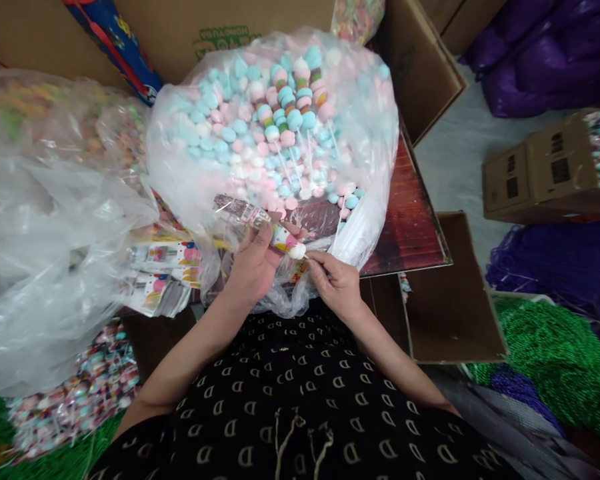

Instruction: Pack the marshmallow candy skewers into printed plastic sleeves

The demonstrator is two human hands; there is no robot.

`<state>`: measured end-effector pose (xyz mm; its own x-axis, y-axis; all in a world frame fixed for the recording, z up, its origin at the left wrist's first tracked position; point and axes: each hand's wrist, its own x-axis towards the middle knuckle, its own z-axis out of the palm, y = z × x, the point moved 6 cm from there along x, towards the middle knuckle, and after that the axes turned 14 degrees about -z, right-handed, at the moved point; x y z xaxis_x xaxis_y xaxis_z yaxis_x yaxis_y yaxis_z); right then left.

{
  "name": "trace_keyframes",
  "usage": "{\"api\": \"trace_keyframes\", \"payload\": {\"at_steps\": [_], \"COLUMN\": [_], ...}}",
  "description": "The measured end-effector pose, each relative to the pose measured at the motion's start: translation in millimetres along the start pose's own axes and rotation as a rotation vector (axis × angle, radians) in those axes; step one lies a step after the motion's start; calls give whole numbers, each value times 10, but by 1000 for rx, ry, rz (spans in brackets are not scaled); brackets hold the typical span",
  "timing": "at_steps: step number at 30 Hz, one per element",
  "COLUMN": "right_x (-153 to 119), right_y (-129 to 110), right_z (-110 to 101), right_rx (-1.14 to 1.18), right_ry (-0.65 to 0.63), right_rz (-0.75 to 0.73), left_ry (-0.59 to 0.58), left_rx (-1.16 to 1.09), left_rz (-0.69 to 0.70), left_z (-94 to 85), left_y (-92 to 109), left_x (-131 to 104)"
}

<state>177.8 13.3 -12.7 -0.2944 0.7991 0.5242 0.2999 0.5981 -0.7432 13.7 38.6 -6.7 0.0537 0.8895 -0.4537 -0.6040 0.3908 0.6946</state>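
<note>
My left hand (254,265) is closed around a clear printed candy wrapper (243,211) with a barcode and a yellow, pink and dotted pattern. At the wrapper's near end a white marshmallow (297,251) sticks out, on a thin stick. My right hand (339,283) pinches this marshmallow skewer by its stick; the rest of the skewer is covered by the wrapper and fingers. Just beyond both hands, several marshmallow skewers (294,120) lie on loose blue, pink and white marshmallows (220,137) in a large clear plastic bag (173,127).
Stacked flat wrappers (163,293) lie left, beside a plastic bag of coloured candy (30,113). The red-brown table (405,213) ends at right, above an open cardboard box (453,300). Wrapped candies (80,393) fill the lower left. Green mesh (560,360) lies at lower right.
</note>
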Motion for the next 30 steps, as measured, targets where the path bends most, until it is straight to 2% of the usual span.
{"api": "trace_keyframes", "payload": {"at_steps": [5,11,13,16,20,23,26,30], "right_x": [-19,6,24,49,59,72,83,81], "right_y": [64,41,6,-22,21,17,-12,-6], "right_z": [-50,91,139,130,105,110,125,131], "right_rx": [52,104,119,95,70,1,-70,-6], "right_ry": [-46,-12,-22,-19,-13,15,31,-20], "right_rz": [99,175,151,90,89,54,10,56], "left_ry": [-5,-74,-63,-35,-18,15,-3,-50], "left_rx": [-2,-21,-12,-24,-52,-64,-64,-43], "left_rz": [71,77,63,70,101,108,138,160], "left_z": [-29,40,24,-24,-35,-22,1,-10], "left_y": [159,58,68,189,324,299,261,245], "left_x": [27,12,16,20,4,-16,-31,-23]}}
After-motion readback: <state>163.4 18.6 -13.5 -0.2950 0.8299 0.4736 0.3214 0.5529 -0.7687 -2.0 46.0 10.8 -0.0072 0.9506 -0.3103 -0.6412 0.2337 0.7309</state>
